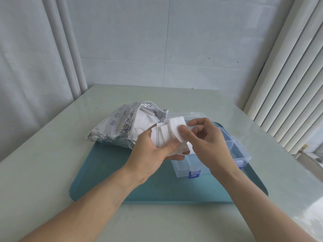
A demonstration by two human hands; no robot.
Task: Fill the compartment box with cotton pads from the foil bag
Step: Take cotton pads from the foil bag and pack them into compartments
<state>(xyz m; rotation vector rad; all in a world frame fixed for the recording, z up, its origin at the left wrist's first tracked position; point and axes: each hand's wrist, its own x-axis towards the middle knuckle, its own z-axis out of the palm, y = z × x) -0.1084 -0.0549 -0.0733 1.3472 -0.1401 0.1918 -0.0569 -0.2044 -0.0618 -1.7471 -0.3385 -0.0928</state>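
My left hand (153, 151) grips a fanned stack of white square cotton pads (161, 135) above the near left part of the clear compartment box (232, 145). With thumb and fingers, my right hand (204, 137) pinches the top pad (175, 125) of that stack. The box has blue latches and its lid stands open at the back. Both hands hide most of its compartments. The open foil bag (120, 126) lies to the left, with more white pads showing in its mouth.
Box and bag sit on a teal tray (108, 172) on a pale table (43, 163). A curtain hangs on the left, a tiled wall stands behind, and vertical blinds run along the right edge.
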